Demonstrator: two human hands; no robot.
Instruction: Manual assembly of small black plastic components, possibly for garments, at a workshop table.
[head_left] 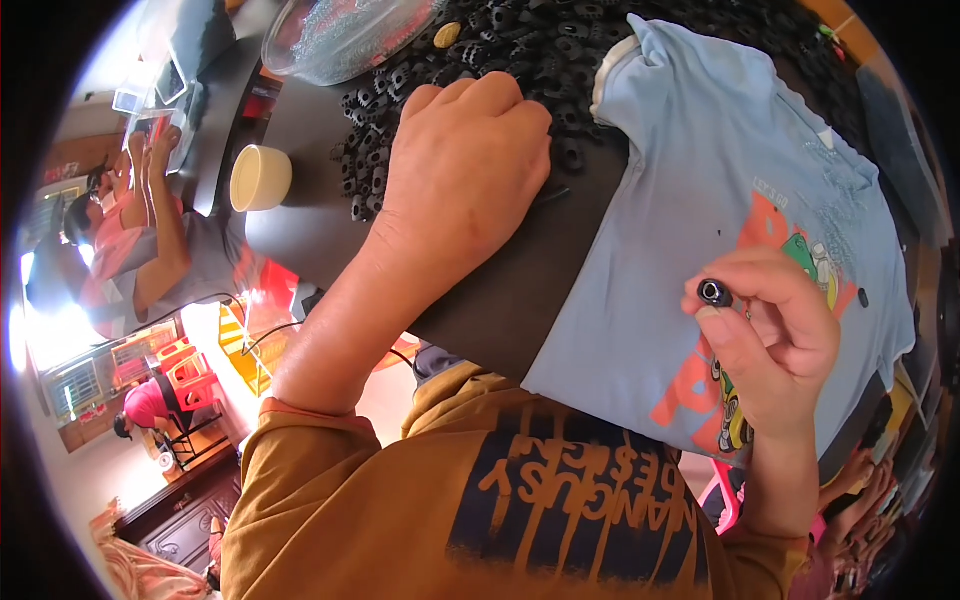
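Note:
My right hand point(765, 340) pinches a small black cylindrical part point(714, 292) between thumb and fingertips, its round end with a shiny metal ring turned up. That hand hovers over a light blue T-shirt point(640, 290) spread on the dark table. My left hand point(470, 160) is closed, back up, at the near edge of a large heap of small black plastic parts point(570, 50); its fingertips and anything in them are hidden. Tiny silvery pieces point(825, 180) lie scattered on the shirt, and a small black piece point(864, 297) rests at its right.
Beyond my left hand stands a clear plastic tub point(290, 55) with small shiny bits. A cream cup point(261, 179) sits at the table's left edge. A yellowish piece point(447, 35) lies on the heap. Other people point(150, 235) sit at the left; more hands show at far right.

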